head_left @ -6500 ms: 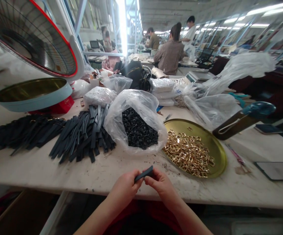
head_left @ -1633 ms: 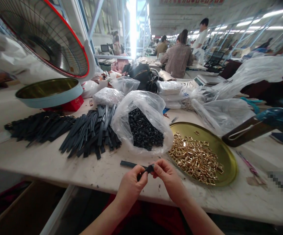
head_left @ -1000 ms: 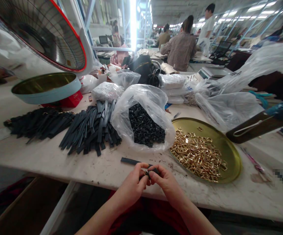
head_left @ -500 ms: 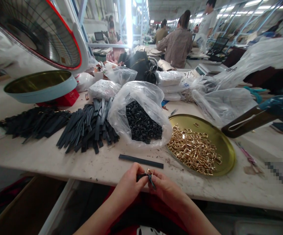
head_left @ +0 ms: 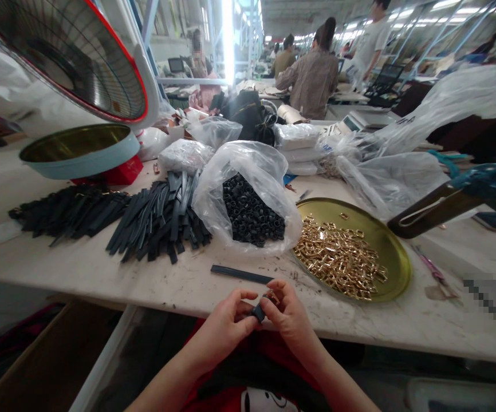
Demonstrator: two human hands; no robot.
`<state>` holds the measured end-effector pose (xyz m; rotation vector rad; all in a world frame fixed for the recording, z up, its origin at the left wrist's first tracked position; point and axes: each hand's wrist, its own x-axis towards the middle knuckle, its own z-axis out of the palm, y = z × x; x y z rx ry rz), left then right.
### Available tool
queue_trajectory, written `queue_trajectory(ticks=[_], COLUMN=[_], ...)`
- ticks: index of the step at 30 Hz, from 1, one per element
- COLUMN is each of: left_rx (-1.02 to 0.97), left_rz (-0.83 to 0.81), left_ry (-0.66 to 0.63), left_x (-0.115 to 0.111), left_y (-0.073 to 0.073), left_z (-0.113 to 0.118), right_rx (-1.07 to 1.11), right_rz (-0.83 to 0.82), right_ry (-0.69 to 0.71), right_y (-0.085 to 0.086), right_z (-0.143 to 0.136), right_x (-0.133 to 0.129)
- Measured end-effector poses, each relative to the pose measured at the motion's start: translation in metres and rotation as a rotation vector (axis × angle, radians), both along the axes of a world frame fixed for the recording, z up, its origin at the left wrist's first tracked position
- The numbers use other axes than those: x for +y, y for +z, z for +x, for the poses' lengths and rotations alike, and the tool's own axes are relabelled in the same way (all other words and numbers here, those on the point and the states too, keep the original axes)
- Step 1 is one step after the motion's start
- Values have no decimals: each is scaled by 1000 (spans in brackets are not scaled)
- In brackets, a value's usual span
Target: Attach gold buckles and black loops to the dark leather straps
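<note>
My left hand (head_left: 224, 329) and right hand (head_left: 288, 315) meet at the near edge of the surface (head_left: 80, 274); the fingers of both are closed on a small black strap piece (head_left: 258, 312). One loose strap (head_left: 241, 274) lies just beyond, left of the gold tray (head_left: 396, 257).

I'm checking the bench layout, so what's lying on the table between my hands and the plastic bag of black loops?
In the head view, one loose black strip lies flat on the table between the hands and the bag of black loops; otherwise only scattered scraps.

2 strap piles (head_left: 70, 210) (head_left: 160, 220); 1 loose strap (head_left: 241, 274); 2 gold trays (head_left: 396, 257) (head_left: 80, 163) — buckles too many to count.
</note>
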<state>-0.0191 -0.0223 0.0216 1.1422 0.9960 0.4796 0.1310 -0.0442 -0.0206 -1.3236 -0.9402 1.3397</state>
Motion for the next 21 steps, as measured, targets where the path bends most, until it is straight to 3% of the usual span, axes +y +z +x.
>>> queue_trajectory(ticks=[5, 8, 14, 18, 21], left_rx=[-224, -245, -200, -225, -170], left_rz=[-185, -263, -201, -251, -268], left_ry=[-66, -67, -101, -98, -72], left_x=[2, 3, 5, 5, 5], left_y=[5, 6, -1, -8, -13], left_z=[-3, -5, -8, -8, -9], right_rx=[315, 464, 296, 274, 85], right_rz=[-201, -274, -225, -250, -215], right_ry=[234, 323, 377, 423, 383], right_y=[7, 10, 14, 16, 19], right_z=[8, 14, 22, 21, 20], right_x=[1, 1, 3, 4, 2])
